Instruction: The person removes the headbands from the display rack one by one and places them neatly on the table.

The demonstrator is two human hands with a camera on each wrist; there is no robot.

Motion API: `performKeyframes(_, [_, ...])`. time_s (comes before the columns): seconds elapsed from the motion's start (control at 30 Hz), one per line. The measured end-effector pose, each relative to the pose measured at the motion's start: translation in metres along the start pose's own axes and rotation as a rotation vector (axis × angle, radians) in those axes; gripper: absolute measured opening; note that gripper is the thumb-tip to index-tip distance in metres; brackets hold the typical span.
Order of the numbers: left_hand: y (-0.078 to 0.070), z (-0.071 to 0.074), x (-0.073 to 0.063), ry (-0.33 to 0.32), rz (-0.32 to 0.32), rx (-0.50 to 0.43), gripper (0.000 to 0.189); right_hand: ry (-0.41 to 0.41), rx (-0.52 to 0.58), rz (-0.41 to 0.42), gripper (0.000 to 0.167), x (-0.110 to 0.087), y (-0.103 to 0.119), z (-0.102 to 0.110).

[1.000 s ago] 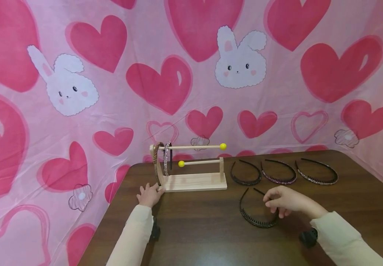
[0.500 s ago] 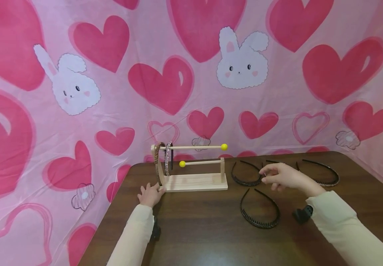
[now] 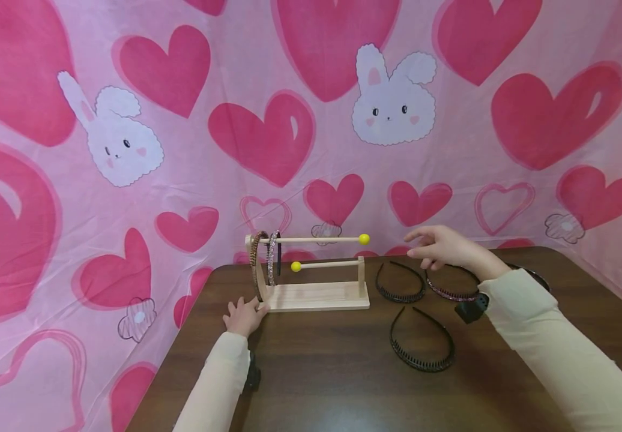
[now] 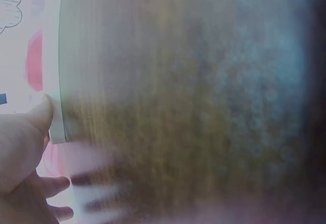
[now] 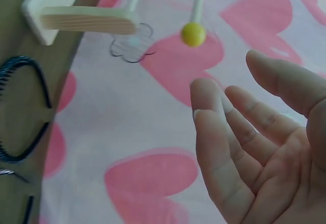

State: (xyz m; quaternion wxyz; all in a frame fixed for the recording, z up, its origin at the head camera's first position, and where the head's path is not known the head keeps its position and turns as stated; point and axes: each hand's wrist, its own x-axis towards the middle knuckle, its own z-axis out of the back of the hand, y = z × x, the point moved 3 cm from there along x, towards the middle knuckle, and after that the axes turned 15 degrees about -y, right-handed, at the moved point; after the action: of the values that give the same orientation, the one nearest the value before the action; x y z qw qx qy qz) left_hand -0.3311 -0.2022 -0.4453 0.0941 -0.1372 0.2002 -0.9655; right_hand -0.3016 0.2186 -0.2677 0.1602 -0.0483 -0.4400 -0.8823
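Observation:
My left hand (image 3: 244, 318) rests on the table at the left end of a wooden headband stand (image 3: 316, 297), fingers spread and thumb against its base. On the stand's upper rod (image 3: 319, 240), near its left end, hang a brown-gold headband (image 3: 254, 264) and a sparkly silver one (image 3: 271, 261). Holding nothing, my right hand (image 3: 446, 249) is raised to the right of the yellow ball (image 3: 364, 239) that tips this rod. In the right wrist view its fingers are loosely bent and the thumb stands apart. A black toothed headband (image 3: 421, 364) lies nearer the front.
Behind it lie a black headband (image 3: 400, 297), a pinkish sparkly one (image 3: 451, 295) and another (image 3: 538, 279) partly hidden by the right arm. A lower rod (image 3: 329, 263) with a yellow ball points left. A pink heart-print cloth (image 3: 332, 150) hangs behind the brown table (image 3: 332, 372).
My right hand has left the front headband, rising up and away past the back row to beside the upper rod's ball. The left hand stays at the stand; the headbands stay in place.

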Motion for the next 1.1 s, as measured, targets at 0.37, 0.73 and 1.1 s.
performKeyframes(0.37, [0.001,0.002,-0.001,-0.004,-0.001,0.0,0.053,-0.048,-0.012,0.055,0.046,0.037,0.048,-0.007])
performKeyframes(0.73, [-0.002,0.003,-0.001,0.003,0.007,-0.002,0.053,-0.051,0.01,0.083,0.047,0.062,0.087,-0.028])
performKeyframes(1.1, [-0.001,0.004,-0.002,0.013,0.003,0.001,0.053,-0.097,0.006,0.115,0.045,0.084,0.106,-0.061])
